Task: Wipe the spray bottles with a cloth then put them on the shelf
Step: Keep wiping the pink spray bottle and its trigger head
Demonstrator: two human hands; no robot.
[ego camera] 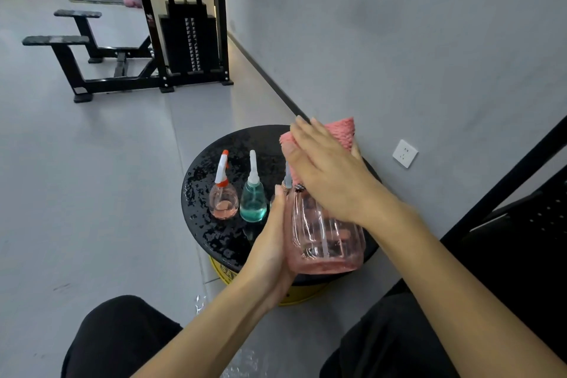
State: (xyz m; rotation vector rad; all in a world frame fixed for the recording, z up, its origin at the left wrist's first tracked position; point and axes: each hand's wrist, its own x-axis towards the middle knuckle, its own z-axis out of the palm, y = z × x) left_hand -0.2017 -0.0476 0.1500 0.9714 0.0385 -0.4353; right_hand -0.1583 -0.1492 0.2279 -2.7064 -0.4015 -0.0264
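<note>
Head view: above the round black worktop (208, 169), which is looking wet, the wiping step is underway on the large pink spray bottle (325, 239). It is being held just over the worktop's near edge, leaning a little toward the wall. A black frame (503, 182) is standing at the right edge; it may be the shelf, though that cannot be told for certain.

The next move, as a judgement, is calling for the cloth to be drawn down from the sprayer over the ribbed body while the bottle is being turned in the other palm. Only then is it going to the shelf, kept upright since liquid is sitting in its base.

The left hand (270, 242) is gripping the bottle from the side, palm flat on the wall and thumb running up toward the neck; its fingers are mostly hidden behind the bottle. The right hand (328, 175) is lying over the top, its fingers (306, 129) nearly straight and pressing the pink cloth (342, 129) onto the sprayer head.

2 smaller bottles are waiting upright on the worktop, close together: a teal bottle (253, 202) and a small pink bottle (224, 199), neither being touched.
</note>
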